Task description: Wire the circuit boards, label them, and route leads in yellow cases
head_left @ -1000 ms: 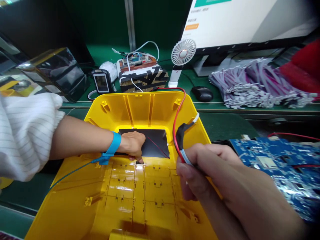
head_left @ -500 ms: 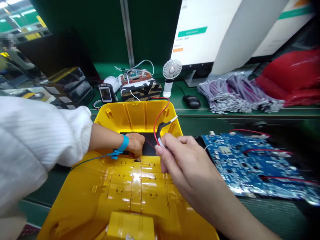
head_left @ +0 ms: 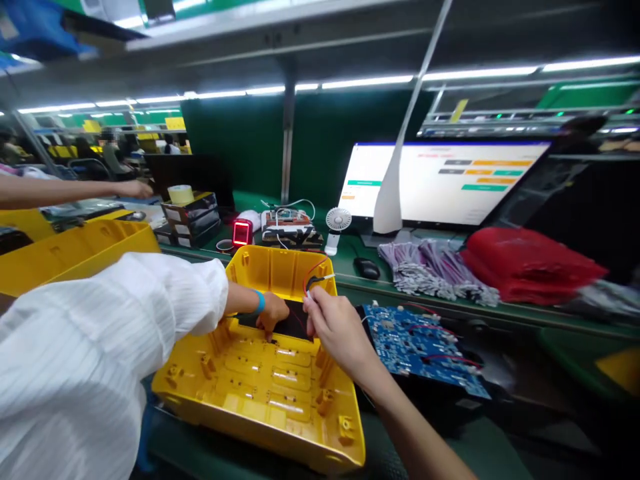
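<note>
My right hand (head_left: 336, 327) pinches a small bundle of wires (head_left: 314, 281), red, black and white, above the right side of a yellow plastic housing (head_left: 260, 427). My left hand (head_left: 273, 311), with a blue wrist strap (head_left: 259, 303), reaches into the housing. Its fingers are bent down and closed at the lower edge of a black panel (head_left: 294, 321) in the back of the shell. Whatever lies under those fingertips is hidden. A thin dark wire crosses the panel between my hands.
Right of the housing lie blue circuit boards (head_left: 410, 343) with red wires. Behind stand a red-lit scanner (head_left: 243, 233), a small fan (head_left: 339, 223), a mouse (head_left: 367, 268), cable bundles (head_left: 425, 270) and a monitor (head_left: 450, 180). At left, another person's arm (head_left: 75, 191) extends over a second yellow housing (head_left: 110, 247).
The view has tilted up and back, showing more of the bench and another person's arm. The scanner now glows red. Both hands keep nearly the same places at the housing.
</note>
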Available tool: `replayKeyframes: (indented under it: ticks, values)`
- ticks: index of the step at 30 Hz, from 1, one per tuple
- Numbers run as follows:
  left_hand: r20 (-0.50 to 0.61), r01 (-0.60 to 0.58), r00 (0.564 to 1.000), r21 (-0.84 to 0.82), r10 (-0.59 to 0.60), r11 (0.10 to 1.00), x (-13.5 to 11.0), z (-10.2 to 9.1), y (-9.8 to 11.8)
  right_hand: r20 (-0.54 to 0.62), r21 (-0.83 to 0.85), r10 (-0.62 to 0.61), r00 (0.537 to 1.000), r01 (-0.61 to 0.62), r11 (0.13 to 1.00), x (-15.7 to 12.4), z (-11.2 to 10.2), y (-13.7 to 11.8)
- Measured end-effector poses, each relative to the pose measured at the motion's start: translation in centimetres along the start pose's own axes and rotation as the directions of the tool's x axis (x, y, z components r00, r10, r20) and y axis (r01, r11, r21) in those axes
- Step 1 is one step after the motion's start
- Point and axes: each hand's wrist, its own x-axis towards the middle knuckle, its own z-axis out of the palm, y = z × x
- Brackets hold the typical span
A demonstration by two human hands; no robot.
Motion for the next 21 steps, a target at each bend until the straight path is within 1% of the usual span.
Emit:
replayKeyframes:
  ticks: [2, 4, 6, 7, 9, 10, 11, 13, 14, 15, 16, 17, 18, 19, 20, 21]
  values:
    - [-0.045, 0.021, 0.999, 0.063, -0.018, 0.998, -0.4, 0.3, 0.8, -0.008, 0.005, -0.006, 1.000, 0.006, 1.000, -0.1, 0.0, -0.1]
    - [-0.141, 0.035, 0.990, 0.115, -0.018, 0.993, -1.1, 0.3, 1.7, -0.023, 0.008, -0.016, 1.000, 0.017, 1.000, -0.2, 0.1, 0.0]
    - [-0.257, 0.048, 0.967, 0.152, -0.008, 0.987, -2.5, -0.1, 2.6, -0.039, 0.013, -0.018, 0.999, 0.019, 1.000, -0.1, 0.4, 0.2]
    - [-0.310, 0.055, 0.951, 0.165, -0.001, 0.985, -3.6, -0.5, 2.9, -0.044, 0.017, -0.016, 0.999, 0.017, 1.000, -0.1, 0.5, 0.3]
    - [-0.417, 0.069, 0.909, 0.180, 0.013, 0.981, -6.7, -1.4, 3.1, -0.050, 0.021, -0.013, 0.999, 0.014, 1.000, 0.0, 0.8, 0.6]
    - [-0.475, 0.075, 0.880, 0.182, 0.020, 0.980, -8.7, -1.8, 2.9, -0.052, 0.021, -0.012, 0.999, 0.013, 1.000, 0.1, 0.9, 0.7]
    - [-0.545, 0.087, 0.838, 0.177, 0.024, 0.980, -10.8, -2.1, 2.6, -0.055, 0.021, -0.011, 0.998, 0.012, 1.000, 0.1, 1.0, 0.7]
    - [-0.674, 0.100, 0.738, 0.137, 0.019, 0.986, -14.9, -2.0, 1.4, -0.057, 0.020, 0.000, 0.998, 0.001, 1.000, 0.1, 1.0, 0.7]
    - [-0.749, 0.082, 0.663, 0.084, 0.009, 0.993, -16.4, -1.5, 0.6, -0.054, 0.021, 0.004, 0.999, -0.003, 1.000, 0.1, 1.0, 0.7]
    - [-0.857, -0.020, 0.515, -0.042, -0.026, 0.999, -17.5, -0.6, -0.3, -0.052, 0.024, 0.007, 0.999, -0.006, 1.000, 0.2, 1.0, 0.7]
    - [-0.921, -0.140, 0.372, -0.175, -0.112, 0.975, -17.9, 0.6, -1.1, -0.049, 0.028, 0.008, 0.999, -0.006, 1.000, 0.2, 0.9, 0.6]
    - [-0.942, -0.274, 0.226, -0.306, -0.248, 0.912, -17.8, 2.0, -1.9, -0.046, 0.033, 0.007, 0.999, -0.005, 0.999, 0.2, 0.9, 0.6]
    - [-0.906, -0.416, 0.114, -0.417, -0.408, 0.808, -17.0, 3.5, -2.7, -0.046, 0.039, 0.005, 0.999, -0.004, 0.999, 0.2, 0.8, 0.6]
    - [-0.812, -0.571, 0.032, -0.494, -0.583, 0.656, -15.9, 5.0, -3.2, -0.048, 0.044, 0.004, 0.999, -0.002, 0.999, 0.2, 0.8, 0.6]
    - [-0.756, -0.613, 0.011, -0.522, -0.655, 0.593, -14.4, 6.4, -3.7, -0.051, 0.050, 0.003, 0.999, -0.001, 0.999, 0.2, 0.8, 0.6]
    - [-0.688, -0.666, 0.005, -0.544, -0.726, 0.511, -12.9, 7.5, -3.9, -0.053, 0.056, 0.003, 0.999, 0.000, 0.998, 0.1, 0.8, 0.7]
